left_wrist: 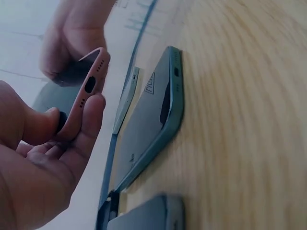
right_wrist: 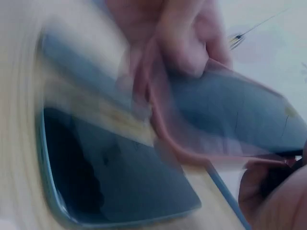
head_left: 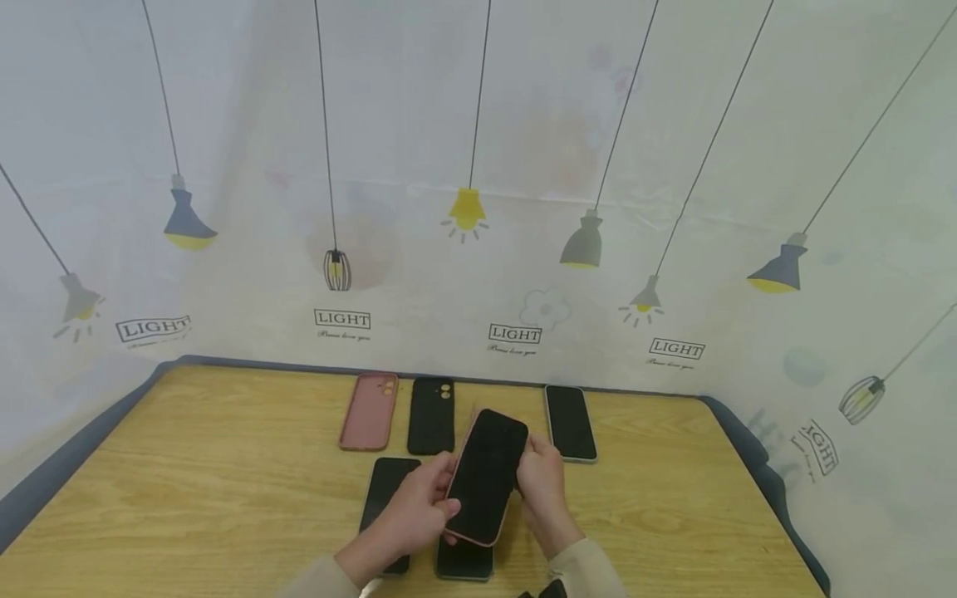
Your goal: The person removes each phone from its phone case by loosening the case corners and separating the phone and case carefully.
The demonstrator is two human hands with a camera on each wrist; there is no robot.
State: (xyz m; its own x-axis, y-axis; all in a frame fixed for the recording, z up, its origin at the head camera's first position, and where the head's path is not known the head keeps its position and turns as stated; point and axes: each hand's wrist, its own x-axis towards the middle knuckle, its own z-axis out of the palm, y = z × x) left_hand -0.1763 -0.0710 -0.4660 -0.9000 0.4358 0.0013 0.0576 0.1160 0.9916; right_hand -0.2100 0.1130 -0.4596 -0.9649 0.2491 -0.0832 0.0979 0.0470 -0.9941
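Note:
A black-screened smartphone (head_left: 489, 477) in a pink case is held over the table between both hands, screen up and tilted. The left hand (head_left: 419, 511) grips its lower left side, thumb on the front and fingers underneath. On the upper right edge, the right hand (head_left: 544, 477) holds the phone with curled fingers. The left wrist view shows the pink case's bottom edge (left_wrist: 98, 72) with its port opening, beside the left thumb and fingers. Motion blurs the right wrist view, where the pink rim (right_wrist: 168, 139) surrounds the dark screen.
Below the hands lie a dark phone (head_left: 385, 490) at left and another phone (head_left: 465, 565), partly covered by the held one. Behind them are an empty pink case (head_left: 368, 411) and a black case (head_left: 431, 415). A light-edged phone (head_left: 571, 422) lies back right on the wooden table (head_left: 224, 465).

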